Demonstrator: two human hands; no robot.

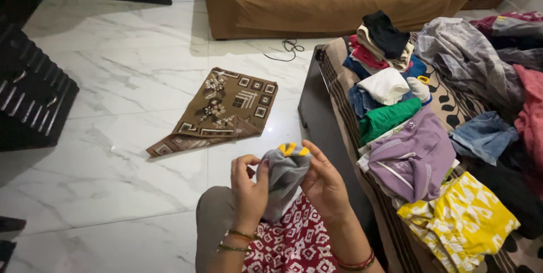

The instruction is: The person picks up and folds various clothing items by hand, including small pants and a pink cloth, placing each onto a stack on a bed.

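- Both hands are up over the lap: the left hand (249,185) pinches the near edge of a grey sock (284,178), thumb and fingers closed on the cloth.
- The right hand (323,185) cups the sock from its 3 o'clock side, fingers curled around it, so it's gripped from both sides.
- The sock, with yellow marks at its top, hangs above a red-and-white patterned lap (294,244).
- Risk, as I judge it: the grip is by fingertips only, so a slack pinch could drop the sock to the marble floor (113,182) at 9 o'clock.
- At 2 o'clock, the stack of folded clothes (384,63) on the bed (339,97) leans a little; a nudge might topple it.
- The yellow garment (461,222) at 4 o'clock sits near the edge and could slide.
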